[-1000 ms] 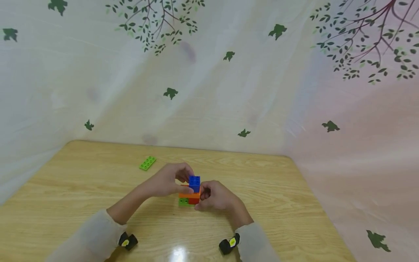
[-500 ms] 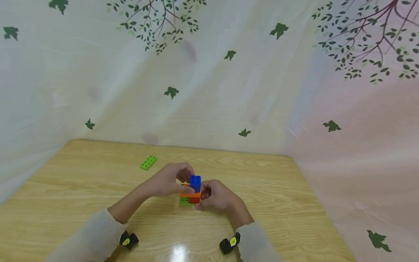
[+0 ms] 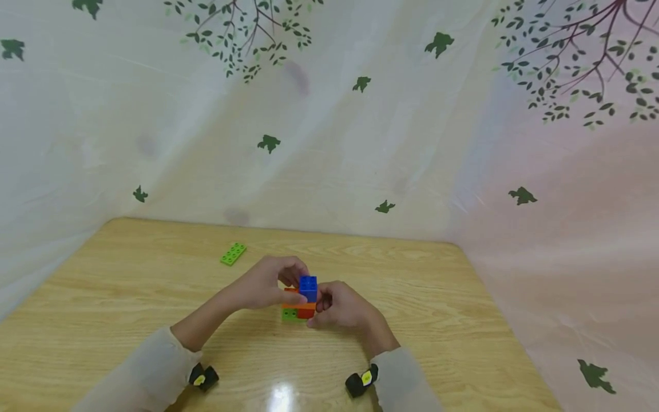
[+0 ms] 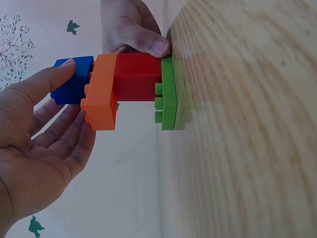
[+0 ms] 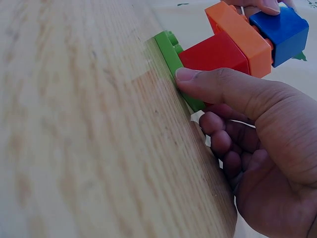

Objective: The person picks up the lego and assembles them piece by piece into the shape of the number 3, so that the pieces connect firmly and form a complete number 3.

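A small stack of toy building bricks stands on the table in front of me. At its bottom lies a green plate [image 4: 169, 94], with a red brick [image 4: 138, 77] on one end. An orange brick [image 4: 101, 94] sits across the red one and overhangs it. My left hand [image 3: 268, 283] pinches a blue brick [image 4: 74, 79] between thumb and fingers at the top of the stack. In the left wrist view, orange studs show in a narrow gap under the blue brick. My right hand [image 3: 342, 307] grips the base, its thumb on the green plate's edge beside the red brick.
Another green plate [image 3: 234, 254] with studs lies farther back on the wooden table [image 3: 154, 274], left of the hands. A pale cloth [image 3: 329, 171] printed with leaves and branches hangs behind the table. Each wrist wears a black strap-on device.
The blue brick has shifted very slightly to the right over the orange one. Both hands keep the same hold, and the stack stays in place.
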Demonstrator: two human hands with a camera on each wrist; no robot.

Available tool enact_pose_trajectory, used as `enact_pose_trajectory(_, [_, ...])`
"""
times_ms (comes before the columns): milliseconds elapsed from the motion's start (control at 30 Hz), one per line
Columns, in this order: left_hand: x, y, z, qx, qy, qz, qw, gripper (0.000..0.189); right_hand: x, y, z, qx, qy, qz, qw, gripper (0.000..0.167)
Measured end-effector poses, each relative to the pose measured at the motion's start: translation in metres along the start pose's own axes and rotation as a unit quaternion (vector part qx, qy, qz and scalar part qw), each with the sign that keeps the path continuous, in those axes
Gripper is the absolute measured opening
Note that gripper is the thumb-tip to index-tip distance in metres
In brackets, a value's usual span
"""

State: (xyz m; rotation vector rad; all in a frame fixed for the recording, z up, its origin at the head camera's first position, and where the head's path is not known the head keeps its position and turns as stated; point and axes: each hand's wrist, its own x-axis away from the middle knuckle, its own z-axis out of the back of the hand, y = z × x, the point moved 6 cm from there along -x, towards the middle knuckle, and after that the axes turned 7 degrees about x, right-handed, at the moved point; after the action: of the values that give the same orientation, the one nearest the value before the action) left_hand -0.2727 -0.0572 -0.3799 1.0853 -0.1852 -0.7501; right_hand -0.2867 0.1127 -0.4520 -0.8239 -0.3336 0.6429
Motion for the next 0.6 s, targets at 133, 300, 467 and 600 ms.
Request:
enact_pose_trajectory(133, [-0.0003, 0.0022, 0.0004, 0.003, 0.0, -0.008, 1.0, 0.033, 0.0001, 0.0007, 0.0004, 0.004, 0.004, -0.006, 1.0, 0.024])
enact_pose_trajectory(300, [-0.0004, 0.0037, 0.0003, 0.008, 0.003, -0.013, 0.9999, 0.033, -0.0002, 0.0002, 0.0011, 0.007, 0.005, -0.004, 1.0, 0.025])
enact_pose_trajectory(467, [-0.0002, 0.0044, -0.0007, 0.016, 0.006, -0.009, 0.9998, 0.031, -0.0002, -0.0001, 0.001, 0.011, 0.003, -0.005, 0.9999, 0.026])
enact_pose_trajectory(600, [-0.0005, 0.0048, -0.0015, 0.022, 0.007, -0.011, 0.9997, 0.029, 0.0003, -0.0006, 0.001, 0.013, 0.003, -0.005, 0.9999, 0.026])
